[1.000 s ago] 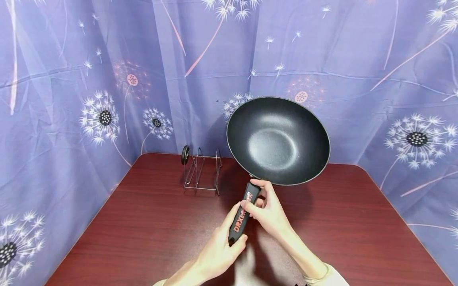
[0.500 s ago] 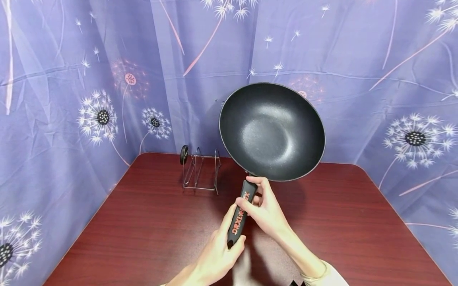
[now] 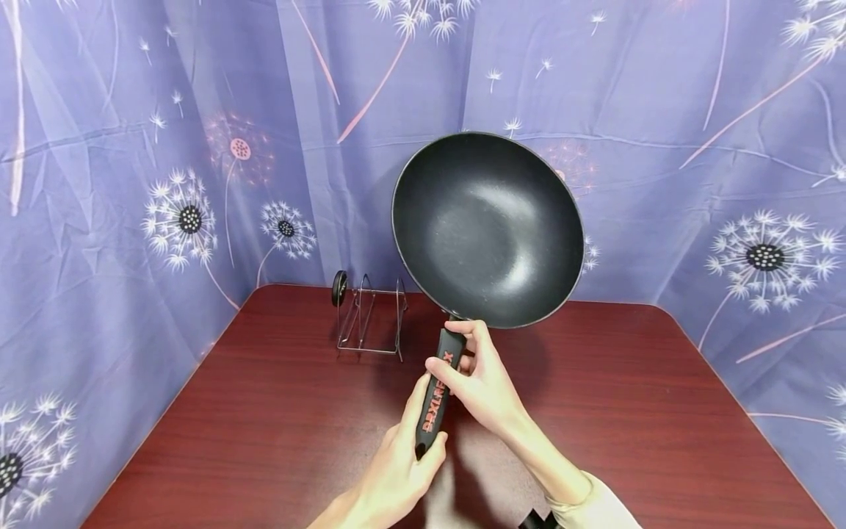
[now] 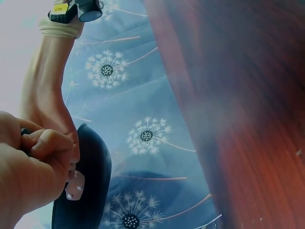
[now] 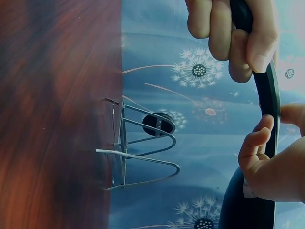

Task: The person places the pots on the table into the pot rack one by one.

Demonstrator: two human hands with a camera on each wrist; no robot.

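A black wok [image 3: 485,228] is held up over the far part of the table, its dark inside facing me and its rim tilted. Its black handle [image 3: 432,400], with orange lettering, slants down toward me. My left hand [image 3: 396,463] grips the lower end of the handle. Higher up, close to the pan, my right hand [image 3: 485,382] holds it with the thumb across the front. In the right wrist view both hands wrap the handle [image 5: 270,90], the left hand [image 5: 228,38] above and the right hand [image 5: 276,164] below. The left wrist view shows the wok [image 4: 90,176] edge-on behind the fingers.
A wire rack [image 3: 370,349] with a round black disc [image 3: 339,288] on its left side stands at the back left of the red-brown table [image 3: 264,433]. Blue curtains [image 3: 634,88] with dandelion prints hang close around the table's back and sides.
The wok has moved up and to the left, its tilt turning slightly. Both hands have shifted a little left with it, still gripping the handle. The rack stays in place.
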